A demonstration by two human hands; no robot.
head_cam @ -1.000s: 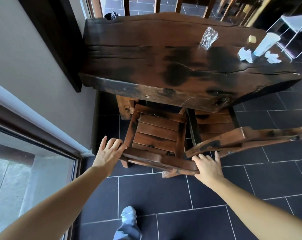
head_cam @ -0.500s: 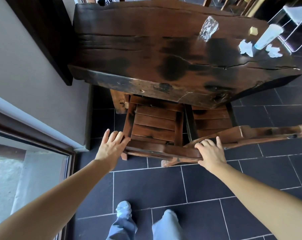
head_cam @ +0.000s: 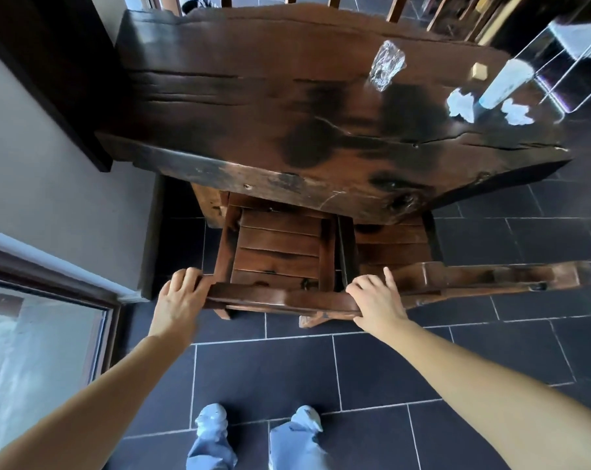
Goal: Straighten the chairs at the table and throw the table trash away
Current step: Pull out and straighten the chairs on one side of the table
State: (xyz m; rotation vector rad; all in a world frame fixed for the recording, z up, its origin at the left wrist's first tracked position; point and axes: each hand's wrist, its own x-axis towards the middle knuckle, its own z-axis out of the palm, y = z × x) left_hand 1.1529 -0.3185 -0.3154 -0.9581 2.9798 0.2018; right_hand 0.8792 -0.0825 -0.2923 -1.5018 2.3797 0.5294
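I'm looking straight down over a dark wooden chair in the middle of the frame, with both hands on its top rail. My left hand grips the rail's left end, fingers curled over the top edge. My right hand holds the right end, fingers wrapped over the rail and one finger lifted, pointing up the frame. The chair's slatted seat sits partly under the near edge of the worktop, with its front hidden beneath the slab.

Just right of it stands a second chair, whose seat is also tucked partly under the worktop. Its top rail runs off toward the right edge of the frame at a slant, not in line with the rail I'm holding. The two rails meet close to my right hand, but I cannot tell whether they touch.

The trash lies on the worktop in the upper right of the frame. There is a crumpled clear wrapper, and further right a small yellow block. Beside that is a white cup, with white paper scraps on either side of its near end. All of it is well apart from my hands.

Dark floor tiles fill the bottom of the frame, where my legs show in blue trousers. A pale wall and a glass door run down the left side.
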